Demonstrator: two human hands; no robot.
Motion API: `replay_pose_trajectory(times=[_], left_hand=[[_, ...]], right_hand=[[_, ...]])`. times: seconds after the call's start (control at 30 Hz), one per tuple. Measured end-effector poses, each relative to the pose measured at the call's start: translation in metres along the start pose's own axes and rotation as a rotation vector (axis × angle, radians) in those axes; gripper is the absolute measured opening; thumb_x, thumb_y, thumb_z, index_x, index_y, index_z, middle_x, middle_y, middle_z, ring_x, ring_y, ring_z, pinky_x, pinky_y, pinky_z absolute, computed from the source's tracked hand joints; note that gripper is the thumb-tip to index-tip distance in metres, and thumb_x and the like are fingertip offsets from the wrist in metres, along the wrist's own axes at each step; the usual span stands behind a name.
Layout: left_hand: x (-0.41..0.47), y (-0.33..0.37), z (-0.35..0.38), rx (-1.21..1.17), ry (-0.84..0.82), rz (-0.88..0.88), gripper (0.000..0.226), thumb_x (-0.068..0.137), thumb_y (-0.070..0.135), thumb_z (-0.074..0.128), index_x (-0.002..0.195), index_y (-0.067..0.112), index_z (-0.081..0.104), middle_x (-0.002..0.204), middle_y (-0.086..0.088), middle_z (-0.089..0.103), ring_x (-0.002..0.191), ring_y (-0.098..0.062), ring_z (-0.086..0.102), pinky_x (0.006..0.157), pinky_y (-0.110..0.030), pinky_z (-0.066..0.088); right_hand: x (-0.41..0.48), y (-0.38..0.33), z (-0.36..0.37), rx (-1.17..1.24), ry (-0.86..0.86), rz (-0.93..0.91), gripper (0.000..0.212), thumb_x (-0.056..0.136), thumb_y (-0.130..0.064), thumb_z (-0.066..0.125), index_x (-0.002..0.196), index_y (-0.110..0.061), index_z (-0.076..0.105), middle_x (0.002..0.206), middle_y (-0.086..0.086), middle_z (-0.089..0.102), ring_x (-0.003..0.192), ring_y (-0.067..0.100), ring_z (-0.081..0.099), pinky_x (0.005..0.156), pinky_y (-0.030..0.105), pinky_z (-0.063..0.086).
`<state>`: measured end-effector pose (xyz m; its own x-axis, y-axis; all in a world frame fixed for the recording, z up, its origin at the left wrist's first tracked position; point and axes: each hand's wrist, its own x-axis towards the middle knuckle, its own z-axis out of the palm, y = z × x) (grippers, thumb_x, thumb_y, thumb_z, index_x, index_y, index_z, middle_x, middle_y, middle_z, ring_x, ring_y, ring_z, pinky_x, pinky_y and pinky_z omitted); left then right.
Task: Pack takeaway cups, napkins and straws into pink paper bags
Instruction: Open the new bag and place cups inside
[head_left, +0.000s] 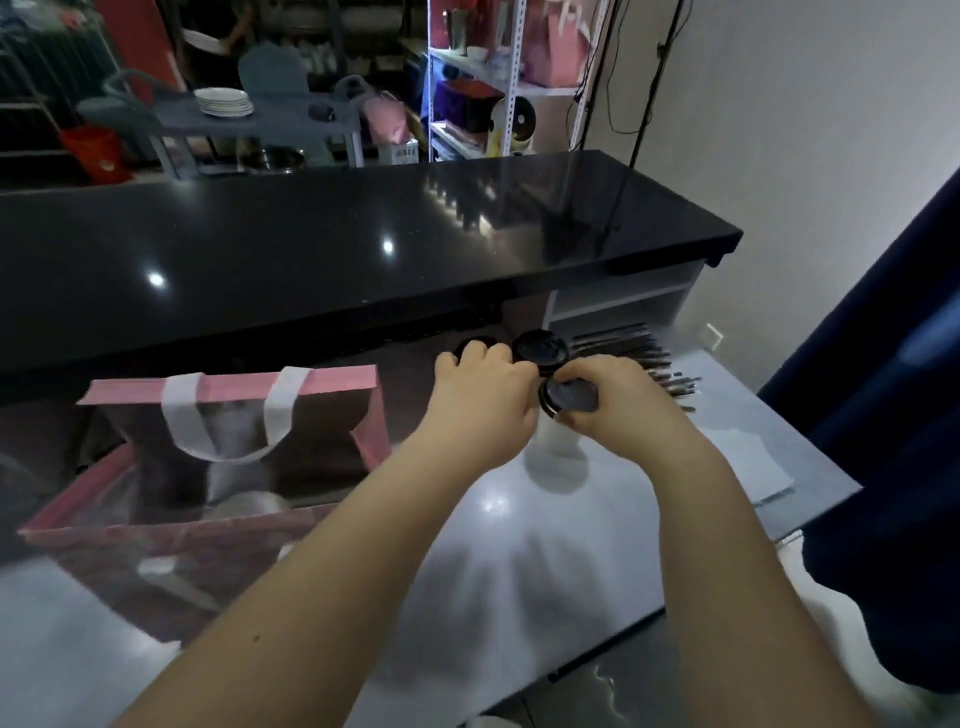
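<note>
Head view: left hand (483, 410) and right hand (626, 408) grip lid (569, 397) on white cup (558, 462)

Your head camera looks forward and down, close above your left hand (483, 397), right hand (621, 402) and worktop (524, 551).

We find bare bench (545, 566) nearer than the white cup (557, 457); the pink bag (332, 382) blocks its left, lidded cups (540, 347) and straws (641, 358) behind.

Blurry white cup (557, 460), bag (234, 387) contents indistinct.
</note>
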<state>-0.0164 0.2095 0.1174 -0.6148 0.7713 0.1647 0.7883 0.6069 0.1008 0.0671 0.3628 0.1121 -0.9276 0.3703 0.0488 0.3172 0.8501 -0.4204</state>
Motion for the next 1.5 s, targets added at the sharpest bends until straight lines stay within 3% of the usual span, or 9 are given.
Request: replay_pose_trajectory(times=[0.23, 0.37, 0.57, 0.67, 0.83, 0.97, 1.2, 1.37, 1.5], left_hand=[[0.035, 0.029, 0.043, 0.009, -0.152, -0.173, 0.036, 0.093, 0.037, 0.047, 0.127, 0.026, 0.052, 0.121, -0.001, 0.051, 0.116, -0.027, 0.043, 0.096, -0.045, 0.033], [0.045, 0.031, 0.06, 0.023, -0.181, -0.251, 0.037, 0.092, 0.036, 0.05, 0.128, 0.026, 0.052, 0.127, 0.001, 0.049, 0.12, -0.025, 0.04, 0.099, -0.044, 0.031], [0.048, 0.026, 0.063, -0.001, -0.075, -0.321, 0.04, 0.091, 0.035, 0.051, 0.131, 0.031, 0.051, 0.132, 0.005, 0.05, 0.126, -0.022, 0.037, 0.101, -0.041, 0.029], [0.049, 0.023, 0.048, -0.008, -0.056, -0.356, 0.042, 0.091, 0.034, 0.052, 0.133, 0.032, 0.051, 0.136, 0.005, 0.049, 0.13, -0.023, 0.036, 0.102, -0.042, 0.029], [0.044, 0.016, -0.009, 0.017, 0.154, -0.334, 0.042, 0.088, 0.029, 0.056, 0.13, 0.033, 0.055, 0.13, 0.007, 0.055, 0.124, -0.021, 0.044, 0.098, -0.042, 0.034], [0.021, -0.013, -0.053, 0.055, 0.225, -0.408, 0.046, 0.085, 0.03, 0.063, 0.13, 0.032, 0.055, 0.128, 0.005, 0.057, 0.121, -0.024, 0.046, 0.096, -0.044, 0.038], [-0.057, -0.08, -0.08, 0.07, 0.205, -0.555, 0.05, 0.085, 0.032, 0.066, 0.134, 0.033, 0.052, 0.131, 0.004, 0.056, 0.123, -0.024, 0.045, 0.099, -0.049, 0.041], [-0.117, -0.132, -0.088, 0.004, 0.174, -0.595, 0.045, 0.084, 0.035, 0.07, 0.127, 0.034, 0.057, 0.125, 0.007, 0.058, 0.118, -0.019, 0.049, 0.095, -0.043, 0.044], [-0.149, -0.172, -0.087, -0.229, 0.092, -0.558, 0.032, 0.078, 0.038, 0.077, 0.108, 0.038, 0.066, 0.103, 0.019, 0.06, 0.101, -0.008, 0.056, 0.084, -0.031, 0.049]], right_hand=[[0.045, 0.061, 0.034, -0.146, -0.112, 0.055, 0.074, 0.076, -0.044, 0.076, 0.138, -0.024, 0.042, 0.144, 0.003, 0.038, 0.128, 0.031, 0.034, 0.103, 0.043, 0.038], [0.066, 0.076, 0.06, -0.12, -0.127, 0.101, 0.087, 0.074, -0.052, 0.075, 0.144, -0.025, 0.031, 0.149, 0.011, 0.028, 0.132, 0.036, 0.031, 0.106, 0.043, 0.033], [0.064, 0.075, 0.078, -0.134, -0.119, -0.005, 0.08, 0.075, -0.047, 0.075, 0.142, -0.034, 0.032, 0.141, 0.01, 0.034, 0.123, 0.036, 0.037, 0.099, 0.044, 0.039], [0.056, 0.067, 0.065, -0.079, -0.096, -0.122, 0.082, 0.073, -0.044, 0.077, 0.142, -0.036, 0.033, 0.143, 0.007, 0.031, 0.124, 0.033, 0.032, 0.104, 0.043, 0.036], [0.049, 0.03, 0.021, 0.016, -0.037, -0.428, 0.086, 0.069, -0.042, 0.08, 0.144, -0.038, 0.037, 0.147, 0.003, 0.029, 0.129, 0.026, 0.025, 0.107, 0.04, 0.031], [0.051, -0.009, 0.003, -0.028, 0.017, -0.524, 0.083, 0.074, -0.039, 0.077, 0.145, -0.039, 0.035, 0.15, 0.003, 0.026, 0.132, 0.026, 0.023, 0.106, 0.039, 0.029], [0.047, -0.073, 0.003, 0.082, 0.088, -0.509, 0.082, 0.075, -0.042, 0.078, 0.145, -0.042, 0.035, 0.15, -0.004, 0.024, 0.134, 0.02, 0.017, 0.111, 0.043, 0.028], [0.036, -0.134, -0.006, 0.198, 0.174, -0.524, 0.078, 0.074, -0.042, 0.079, 0.141, -0.045, 0.038, 0.147, -0.006, 0.027, 0.135, 0.019, 0.018, 0.112, 0.046, 0.029], [0.019, -0.183, -0.011, 0.264, 0.219, -0.58, 0.078, 0.071, -0.046, 0.077, 0.14, -0.046, 0.041, 0.143, -0.007, 0.032, 0.13, 0.014, 0.023, 0.107, 0.031, 0.028]])
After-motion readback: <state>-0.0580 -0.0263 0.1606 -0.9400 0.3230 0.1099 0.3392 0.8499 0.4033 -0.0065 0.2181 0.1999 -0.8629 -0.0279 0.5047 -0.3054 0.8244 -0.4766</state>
